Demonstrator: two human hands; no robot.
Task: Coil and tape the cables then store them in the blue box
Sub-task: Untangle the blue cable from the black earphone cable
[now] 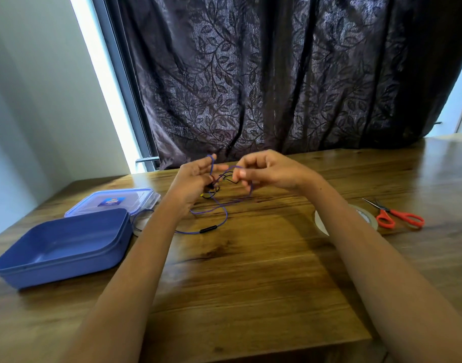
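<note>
The purple cable (219, 205) is held between your two hands above the far middle of the table (250, 284). One loop passes over a raised finger of your left hand (195, 179), whose other fingers curl round the gathered end. Your right hand (266, 170) pinches the next run of cable between thumb and fingertips. Thin black strands (226, 176) cross the gap between the hands. Whether they belong to the same cable cannot be told.

Progress, as judged: coiling is at an early stage. Most of the cable lies loose on the wood below the hands, including its inline remote (208, 230). No tape is on it, and nothing shows inside the blue box (59, 268). Winding, taping and storing all remain.

Surroundings:
- The blue box stands open near the left edge of the table, with its clear lid (112, 201) lying just behind it.
- A round object lies beside the lid, partly hidden by your left forearm. What it is cannot be told.
- The tape roll (366, 214) lies to the right, partly hidden by your right forearm.
- The red-handled scissors (397, 217) lie just beside the roll.

Obstruction: the loose length and the black strands may tangle as you wind.
</note>
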